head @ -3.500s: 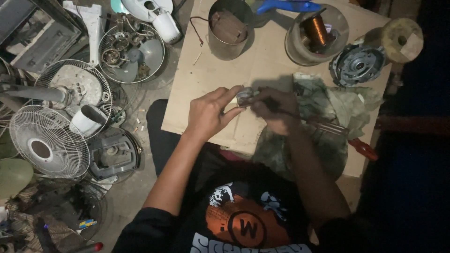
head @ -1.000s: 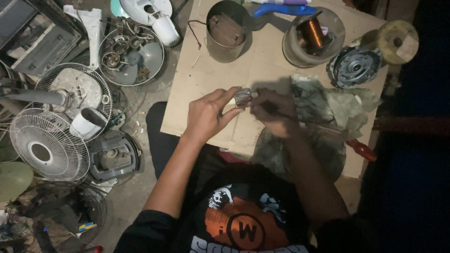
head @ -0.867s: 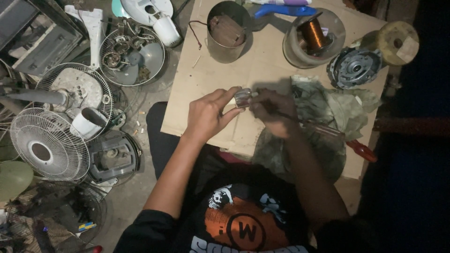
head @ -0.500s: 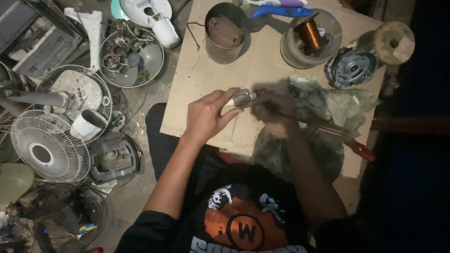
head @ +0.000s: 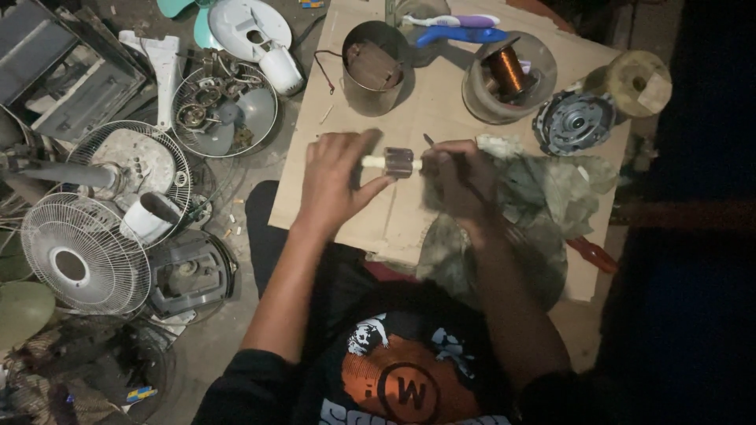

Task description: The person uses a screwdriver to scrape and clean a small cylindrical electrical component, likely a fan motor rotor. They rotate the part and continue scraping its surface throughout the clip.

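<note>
Over a cardboard sheet (head: 425,110) my left hand (head: 337,177) grips the pale shaft end of a small grey motor rotor (head: 398,162), held level between both hands. My right hand (head: 457,177) steadies the rotor's other end and also holds a thin dark tool (head: 431,143) that angles up past its fingers. A crumpled grey-green cloth (head: 543,197) lies under and beside the right hand.
On the cardboard stand a metal can (head: 372,67), a bowl with a copper wire coil (head: 508,75), a round motor housing (head: 571,122), a tape roll (head: 636,83), toothbrushes (head: 457,27) and red-handled pliers (head: 592,253). Fan grilles (head: 83,252) and fan parts (head: 224,110) cover the floor at left.
My hands have shifted slightly and the rotor sits a little more exposed between them. The camera view has drifted a bit; nothing on the cardboard has moved.
</note>
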